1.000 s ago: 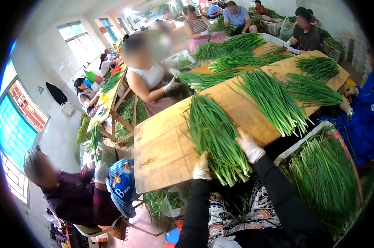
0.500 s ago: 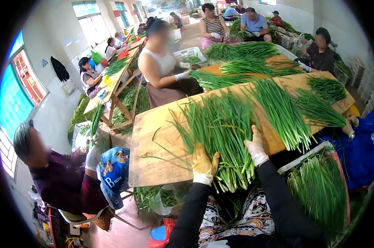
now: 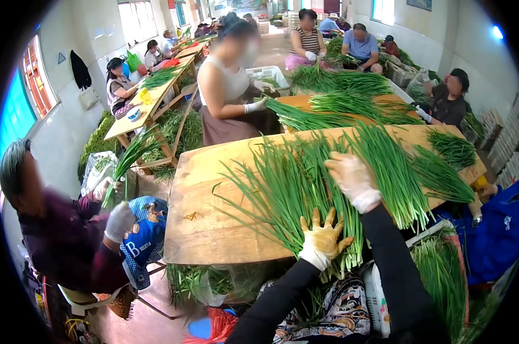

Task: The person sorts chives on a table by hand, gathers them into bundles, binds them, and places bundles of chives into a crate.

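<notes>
A wide pile of garlic chives lies on the wooden table in front of me, white ends toward my lap. My left hand, in a stained white glove, is open with spread fingers lying on the chives near their cut ends. My right hand, gloved too, is open, its fingers stretched leftward over the upper right part of the pile. A second bundle of garlic chives lies just right of that hand. Smaller bunches of chives lie farther right.
A crate of chives stands below the table's right edge. At left sits a person holding a bunch. Across the table another person handles chives. Several workers sit at tables farther back. A red bag lies on the floor.
My left hand has moved from the pile's left side onto its lower stems, fingers spread. My right hand has gone from the right edge up over the leaves. The view has shifted slightly.
</notes>
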The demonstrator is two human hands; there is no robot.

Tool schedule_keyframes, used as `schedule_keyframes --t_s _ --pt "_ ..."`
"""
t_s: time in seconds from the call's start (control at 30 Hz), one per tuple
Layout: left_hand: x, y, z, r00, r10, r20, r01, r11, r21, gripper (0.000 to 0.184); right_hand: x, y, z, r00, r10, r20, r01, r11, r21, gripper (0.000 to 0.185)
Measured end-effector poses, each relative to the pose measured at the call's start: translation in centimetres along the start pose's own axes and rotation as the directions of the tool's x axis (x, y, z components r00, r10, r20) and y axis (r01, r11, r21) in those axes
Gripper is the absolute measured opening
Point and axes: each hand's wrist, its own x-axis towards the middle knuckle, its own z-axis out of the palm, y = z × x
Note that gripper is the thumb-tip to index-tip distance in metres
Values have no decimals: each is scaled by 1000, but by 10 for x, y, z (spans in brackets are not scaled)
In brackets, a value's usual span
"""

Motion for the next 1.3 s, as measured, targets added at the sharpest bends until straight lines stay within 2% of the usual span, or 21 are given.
schedule_keyframes --t_s 0.07,0.17,0.3,0.33,0.4,0.47,0.53,0.57,0.67,0.7,0.73,0.77,0.8,0.83,0.9,0.93,1.0,1.07,1.13,1.2,1.3 --pt "-1 0 1 1000 3 -13 -3 1000 -19 65 29 -8 27 966 -191 175 171 977 124 23" --pt "-2 -1 -1 1000 -4 1 4 999 -49 65 53 -34 63 901 -189 391 184 982 51 31" --pt "-3 -2 -10 995 -46 83 48 999 -12 71 66 -25 114 898 -205 389 268 957 -113 34" --pt "-6 -3 -10 996 -45 82 47 999 -12 71 71 -21 111 864 -84 496 215 953 -212 30" --pt "-11 -5 -10 977 -101 -187 82 991 -105 79 77 -8 106 811 50 583 172 931 -321 27" --pt "-13 -5 -5 959 -178 -223 150 979 -135 90 79 16 98 909 354 219 -328 933 -145 20" --pt "-13 -6 2 953 -165 -255 147 985 -88 88 79 53 101 958 285 -27 -259 903 343 17" --pt "-13 -5 -1 954 -162 -253 143 986 -90 88 84 47 78 936 350 -27 -325 894 309 13" --pt "-13 -2 -9 972 -142 -187 141 990 -19 84 90 60 67 967 204 -155 20 543 840 17" --pt "-14 -3 -8 969 -116 -218 117 993 -9 83 86 45 29 981 -26 -194 150 733 663 20" --pt "-15 -3 -7 964 -91 -249 95 996 2 81 85 26 4 981 -23 -195 149 733 663 20" --pt "-16 -4 -6 958 -55 -283 58 998 4 77 86 5 -16 958 -13 288 -17 995 100 21" --pt "-14 -4 -2 958 -51 -280 55 998 6 77 86 -4 -23 742 278 610 102 853 -513 22" --pt "-13 -5 3 973 -11 -233 15 1000 14 74 85 -3 -17 742 280 610 98 854 -512 22" --pt "-11 -6 6 984 36 -176 -31 999 31 69 88 4 11 958 -68 279 144 954 -262 24" --pt "-10 -6 6 984 32 -178 -27 999 31 69 90 6 24 976 -210 53 216 966 -140 25" --pt "-11 -7 7 986 48 -162 -46 999 17 69 91 -16 43 913 -43 405 -74 961 268 35" --pt "-12 -7 5 987 55 -150 -53 998 21 69 77 -25 79 885 -48 463 167 961 -220 41" --pt "-13 -8 1 987 63 -145 -60 998 27 69 66 -18 109 761 132 635 -48 988 -148 38" --pt "-16 -8 -3 973 16 -231 -22 999 -24 71 74 -5 105 749 98 655 -38 994 -105 27" --pt "-16 -8 -8 937 -41 -346 13 996 -84 82 82 2 79 888 68 454 -114 991 74 13"
